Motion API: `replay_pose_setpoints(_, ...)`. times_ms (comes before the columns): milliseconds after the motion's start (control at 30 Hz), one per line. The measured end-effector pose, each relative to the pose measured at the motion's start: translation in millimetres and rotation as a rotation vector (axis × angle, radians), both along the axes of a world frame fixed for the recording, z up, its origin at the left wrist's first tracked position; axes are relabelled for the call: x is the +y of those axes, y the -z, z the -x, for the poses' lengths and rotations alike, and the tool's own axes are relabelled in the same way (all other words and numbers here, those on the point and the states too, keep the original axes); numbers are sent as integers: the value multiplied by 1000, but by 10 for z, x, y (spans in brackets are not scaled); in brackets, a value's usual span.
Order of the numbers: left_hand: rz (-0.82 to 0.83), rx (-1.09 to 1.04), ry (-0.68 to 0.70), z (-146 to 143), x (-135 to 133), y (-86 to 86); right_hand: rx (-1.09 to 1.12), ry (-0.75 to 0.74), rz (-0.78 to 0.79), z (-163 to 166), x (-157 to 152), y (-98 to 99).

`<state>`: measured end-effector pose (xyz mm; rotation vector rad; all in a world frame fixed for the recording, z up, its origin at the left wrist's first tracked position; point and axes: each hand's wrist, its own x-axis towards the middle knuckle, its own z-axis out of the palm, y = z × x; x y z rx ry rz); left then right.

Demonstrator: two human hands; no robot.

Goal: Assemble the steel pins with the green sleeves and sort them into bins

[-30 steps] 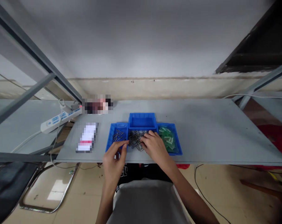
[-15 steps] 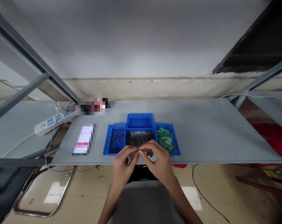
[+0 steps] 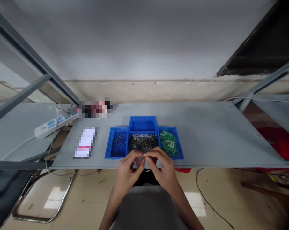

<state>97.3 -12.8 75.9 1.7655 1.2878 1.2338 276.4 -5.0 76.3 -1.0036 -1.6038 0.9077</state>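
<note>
My left hand [image 3: 129,172] and my right hand [image 3: 165,171] meet at the near edge of the grey table [image 3: 206,134], fingertips pinched together on a tiny metal part [image 3: 145,157]. Just beyond them sit several blue bins. The middle bin [image 3: 142,142] holds dark metal pins. The left bin [image 3: 117,145] holds a few pins. The right bin [image 3: 169,142] holds green pieces. A further blue bin [image 3: 143,124] stands behind the middle one.
A white power strip [image 3: 55,121] with a cable lies at the table's left end. A blurred flat item [image 3: 85,142] lies left of the bins. Grey frame bars slant at left and right. A chair frame [image 3: 34,204] stands on the floor at left.
Both hands left the bins and came together at the table's near edge, pinching a small part. In the last half second they hardly moved.
</note>
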Motion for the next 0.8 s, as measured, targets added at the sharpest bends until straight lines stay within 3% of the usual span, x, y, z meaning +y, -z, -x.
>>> replay_pose_setpoints(800, -21, -40, -21, -14, 2, 69, 14, 29, -22, 29, -19, 0)
